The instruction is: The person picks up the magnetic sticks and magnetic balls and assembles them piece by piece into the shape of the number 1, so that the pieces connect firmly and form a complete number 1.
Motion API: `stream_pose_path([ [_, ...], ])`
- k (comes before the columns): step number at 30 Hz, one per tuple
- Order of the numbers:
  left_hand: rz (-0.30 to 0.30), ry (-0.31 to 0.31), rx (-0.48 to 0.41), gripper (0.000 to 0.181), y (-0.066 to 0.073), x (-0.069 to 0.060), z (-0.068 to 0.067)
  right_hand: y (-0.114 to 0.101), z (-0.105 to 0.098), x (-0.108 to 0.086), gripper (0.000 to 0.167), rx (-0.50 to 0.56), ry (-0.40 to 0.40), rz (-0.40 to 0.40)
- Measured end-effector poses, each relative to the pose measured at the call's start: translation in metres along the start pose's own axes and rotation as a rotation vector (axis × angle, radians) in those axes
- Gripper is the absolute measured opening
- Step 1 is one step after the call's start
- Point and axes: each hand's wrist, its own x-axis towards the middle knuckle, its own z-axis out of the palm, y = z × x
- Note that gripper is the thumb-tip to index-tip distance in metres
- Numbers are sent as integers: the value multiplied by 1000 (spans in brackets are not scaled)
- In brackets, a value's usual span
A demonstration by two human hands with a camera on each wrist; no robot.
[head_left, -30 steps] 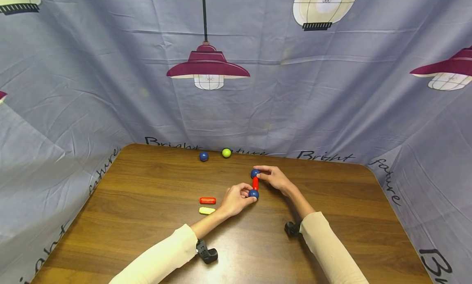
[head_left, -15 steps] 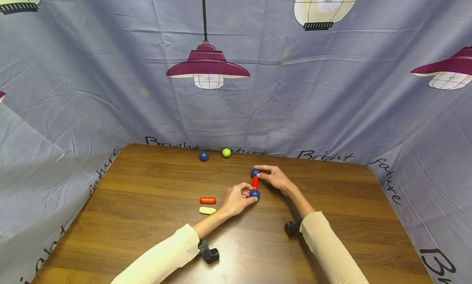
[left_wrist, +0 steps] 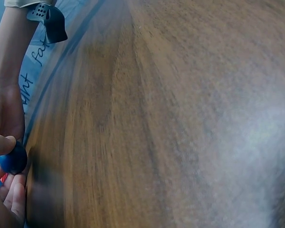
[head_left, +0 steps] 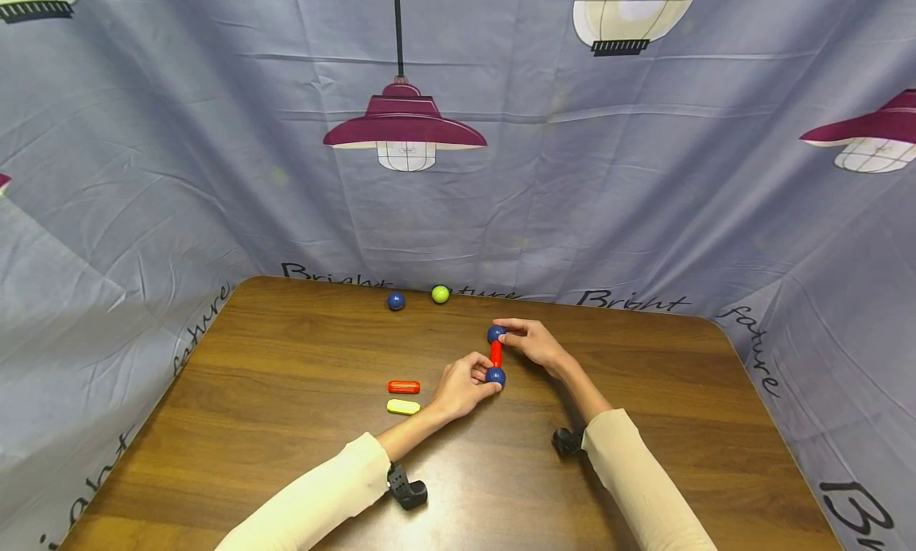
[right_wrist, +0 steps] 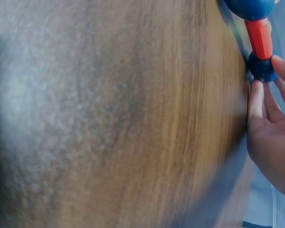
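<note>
A red rod [head_left: 496,354] joins two blue balls in the head view. My left hand [head_left: 459,387] pinches the nearer blue ball [head_left: 495,377] between thumb and fingers. At the rod's far end, my right hand [head_left: 533,346] holds the other blue ball [head_left: 496,334] by its fingertips. The right wrist view shows the red rod [right_wrist: 260,39] between both balls, with the right hand [right_wrist: 274,123] on the lower one [right_wrist: 262,67]. In the left wrist view a blue ball [left_wrist: 13,159] sits between thumb and fingers.
On the wooden table [head_left: 300,360], a red rod [head_left: 404,386] and a yellow rod [head_left: 403,406] lie left of my left hand. A blue ball [head_left: 396,300] and a yellow-green ball [head_left: 440,294] stand near the back edge, before a printed curtain [head_left: 429,225].
The nearer blue ball and my left hand have shifted very slightly to the right. My right hand keeps its hold on the far ball.
</note>
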Motion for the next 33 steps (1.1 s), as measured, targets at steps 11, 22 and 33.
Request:
stream_pose_path([
  [11, 2, -3, 28, 29, 1, 0, 2, -1, 0, 1, 40, 26, -19, -16],
  [22, -2, -24, 41, 29, 0, 0, 2, 0, 1, 0, 38, 54, 0, 1],
  [33, -10, -37, 29, 30, 2, 0, 1, 0, 0, 1, 38, 46, 3, 4],
])
